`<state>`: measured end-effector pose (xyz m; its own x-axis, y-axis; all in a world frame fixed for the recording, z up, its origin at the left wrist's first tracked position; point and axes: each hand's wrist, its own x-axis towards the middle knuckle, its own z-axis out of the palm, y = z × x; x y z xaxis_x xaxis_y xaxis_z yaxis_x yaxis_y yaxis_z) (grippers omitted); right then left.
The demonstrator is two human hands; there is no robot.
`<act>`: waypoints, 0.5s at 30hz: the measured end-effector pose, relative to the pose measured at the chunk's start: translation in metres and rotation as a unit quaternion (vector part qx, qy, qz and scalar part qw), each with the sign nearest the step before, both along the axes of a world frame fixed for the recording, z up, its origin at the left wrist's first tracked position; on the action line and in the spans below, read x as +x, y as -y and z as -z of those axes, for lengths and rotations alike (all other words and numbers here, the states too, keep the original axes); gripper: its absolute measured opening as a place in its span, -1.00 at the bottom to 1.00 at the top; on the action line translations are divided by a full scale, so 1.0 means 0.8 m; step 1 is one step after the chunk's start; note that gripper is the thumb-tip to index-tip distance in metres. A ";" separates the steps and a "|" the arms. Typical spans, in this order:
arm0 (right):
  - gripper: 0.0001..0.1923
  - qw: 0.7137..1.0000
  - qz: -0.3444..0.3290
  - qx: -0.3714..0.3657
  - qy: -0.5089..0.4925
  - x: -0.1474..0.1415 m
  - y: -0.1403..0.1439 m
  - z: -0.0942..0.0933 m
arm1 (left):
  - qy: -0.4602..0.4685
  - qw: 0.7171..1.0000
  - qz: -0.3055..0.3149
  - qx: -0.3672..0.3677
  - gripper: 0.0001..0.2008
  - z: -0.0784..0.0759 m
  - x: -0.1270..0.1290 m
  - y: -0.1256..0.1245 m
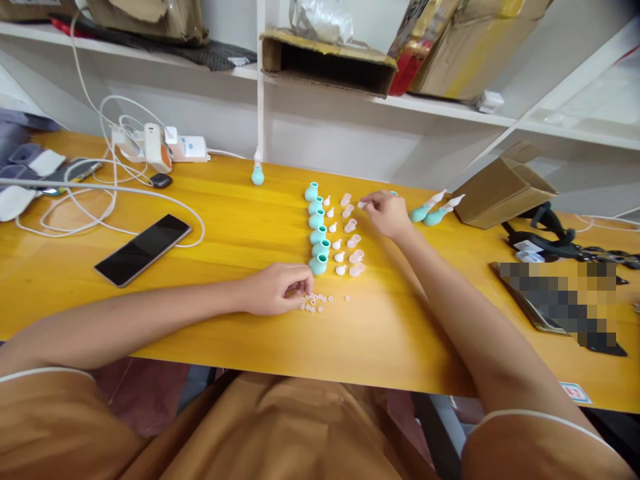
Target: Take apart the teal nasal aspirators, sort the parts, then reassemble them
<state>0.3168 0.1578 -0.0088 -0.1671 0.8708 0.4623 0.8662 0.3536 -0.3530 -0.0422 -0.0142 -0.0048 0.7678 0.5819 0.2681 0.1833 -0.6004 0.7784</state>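
My left hand [280,288] rests low on the table with its fingers curled together. Its fingertips are beside a scatter of small pale rings [313,302]; whatever they pinch is hidden. Farther back, my right hand [387,213] pinches a small pale, translucent piece [361,205]. Between the hands runs a column of several mint-green bulbs [318,235] with open necks. Next to it stand a column of small white bulb-shaped tips [337,245] and a column of pinkish clear nozzle pieces [353,241]. A bit of another mint-green part [393,193] shows behind my right hand.
One assembled mint bulb with a clear tip [257,171] stands at the back; two more [434,212] lie right of my right hand. A phone [143,249], white cables [113,193], a cardboard box [505,190] and a black strap [543,237] occupy the sides. Shelves [440,110] overhang the back.
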 end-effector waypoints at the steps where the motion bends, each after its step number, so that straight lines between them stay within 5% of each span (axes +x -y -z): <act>1: -0.68 1.000 0.006 0.007 -0.021 0.001 0.008 -0.003 | -0.012 0.999 0.018 0.028 -0.85 0.000 -0.002 -0.002; 9: -0.77 0.972 0.023 -0.009 -0.233 -0.007 0.080 -0.035 | -0.071 0.988 0.091 0.105 -0.76 0.001 -0.010 -0.021; 15: -0.84 0.897 -0.034 -0.017 -0.440 -0.034 0.132 -0.057 | -0.049 0.994 0.087 0.048 -0.77 0.005 -0.010 -0.023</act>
<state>0.2893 0.0525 0.0368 0.1963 0.8886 0.4146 0.2233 0.3712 -0.9013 -0.0501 0.0041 -0.0092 0.8798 0.4126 0.2358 0.1413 -0.7009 0.6991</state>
